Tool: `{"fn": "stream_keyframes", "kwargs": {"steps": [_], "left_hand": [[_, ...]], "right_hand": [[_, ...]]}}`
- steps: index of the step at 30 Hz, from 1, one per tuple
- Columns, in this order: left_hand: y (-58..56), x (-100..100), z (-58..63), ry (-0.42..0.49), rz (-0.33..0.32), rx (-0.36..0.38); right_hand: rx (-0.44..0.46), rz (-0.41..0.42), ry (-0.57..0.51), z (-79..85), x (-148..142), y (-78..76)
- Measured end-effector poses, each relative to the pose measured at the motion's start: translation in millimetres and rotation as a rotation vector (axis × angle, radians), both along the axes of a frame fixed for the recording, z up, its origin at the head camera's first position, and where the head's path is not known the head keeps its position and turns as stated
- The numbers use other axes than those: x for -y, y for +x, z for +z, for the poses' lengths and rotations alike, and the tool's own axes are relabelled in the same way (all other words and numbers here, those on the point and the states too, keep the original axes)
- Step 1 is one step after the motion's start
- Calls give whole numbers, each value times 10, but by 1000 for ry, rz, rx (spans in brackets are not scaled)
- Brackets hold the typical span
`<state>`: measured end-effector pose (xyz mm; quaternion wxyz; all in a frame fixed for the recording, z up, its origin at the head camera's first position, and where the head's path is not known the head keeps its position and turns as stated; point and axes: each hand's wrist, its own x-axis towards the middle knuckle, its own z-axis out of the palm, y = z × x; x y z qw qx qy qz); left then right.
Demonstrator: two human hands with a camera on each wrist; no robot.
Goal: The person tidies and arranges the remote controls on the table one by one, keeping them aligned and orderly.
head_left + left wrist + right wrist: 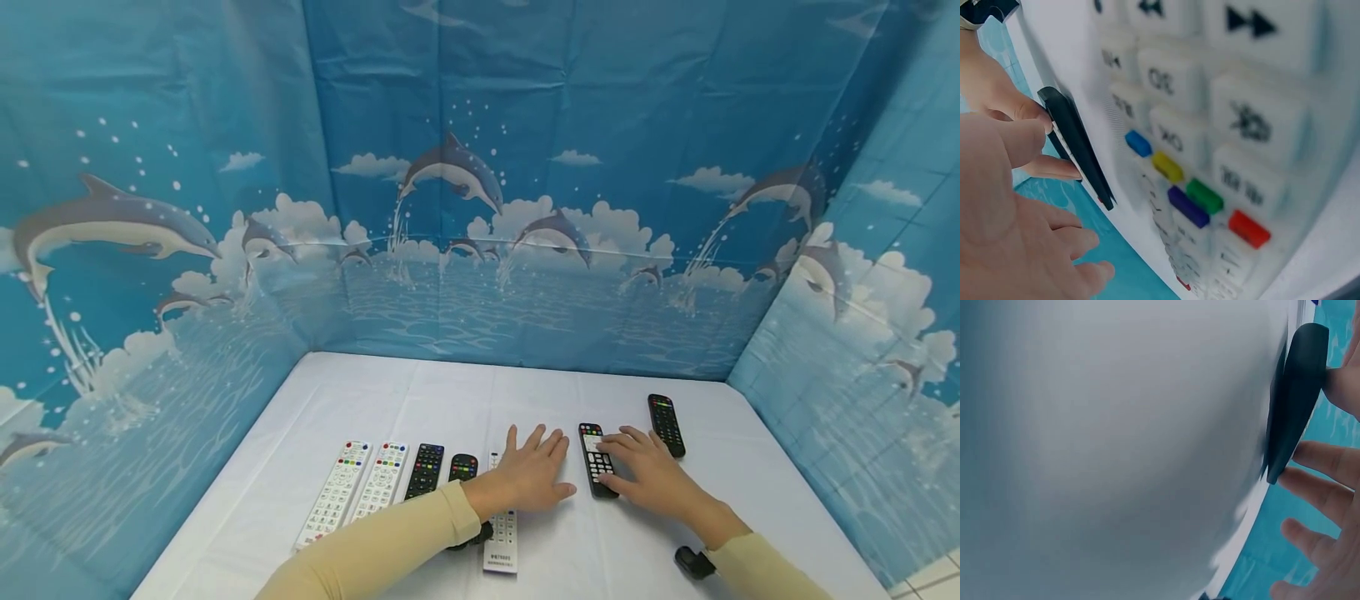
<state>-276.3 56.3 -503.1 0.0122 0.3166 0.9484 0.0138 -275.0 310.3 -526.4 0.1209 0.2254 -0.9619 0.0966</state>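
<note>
My right hand (648, 471) rests its thumb and fingertips on a black remote control (596, 462) with white buttons, which lies on the table right of centre. The right wrist view shows that remote (1300, 381) edge-on, thumb and two fingers touching it. To its left, my left hand (528, 475) is spread low over the table with nothing in it. A pale remote control (501, 546) lies beneath the left wrist, its middle hidden. Up close in the left wrist view, its white keys (1172, 131) and coloured buttons show.
Left of the hands, two white remotes (333, 496) and two black remotes (426, 467) stand in a row, partly behind the left sleeve. Another black remote (665, 425) lies beyond the right hand. A dolphin-printed blue curtain (525, 317) borders the white-covered table (420, 400).
</note>
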Motion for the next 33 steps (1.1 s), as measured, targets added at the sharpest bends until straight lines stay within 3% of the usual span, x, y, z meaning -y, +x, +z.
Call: {"fn": "stream_keyframes", "kwargs": {"steps": [4,10,20,33], "left_hand": [[41,28,21,-5,15,35],[96,72,71,-21,14,54],[151,165,3,-18,-11,80],[308,258,11,13,-69,120]], "right_hand": [[8,-8,4,-22,90,36],[3,48,-43,-25,223,94],[20,110,-79,5,384,172],[45,147,-76,8,474,272]]}}
